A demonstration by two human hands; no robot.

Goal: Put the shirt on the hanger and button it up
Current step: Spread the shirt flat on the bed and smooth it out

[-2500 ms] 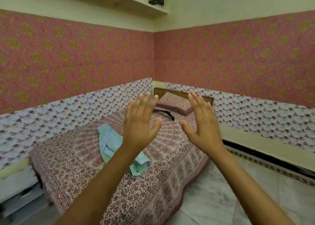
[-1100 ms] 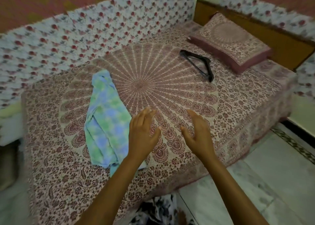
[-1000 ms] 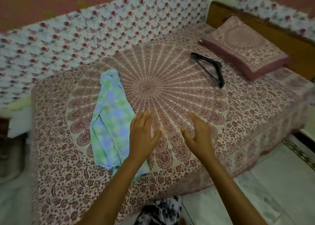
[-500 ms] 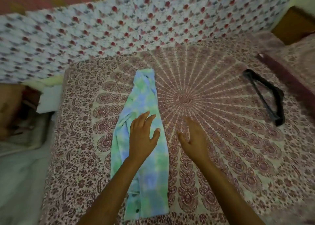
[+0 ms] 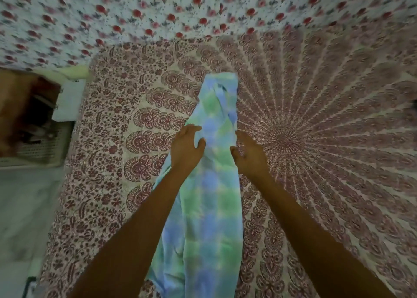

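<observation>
Poised over shirt, bunched into a long strip on bedspread and running away from the body. Flanking it with left hand over its left edge and right hand just beside its right edge. Fingers loose and extended on both, nothing gripped. Probably set up to lift it and spread it open before threading. Can't make out hanger for certain. No readable brands, labels or writing.
</observation>
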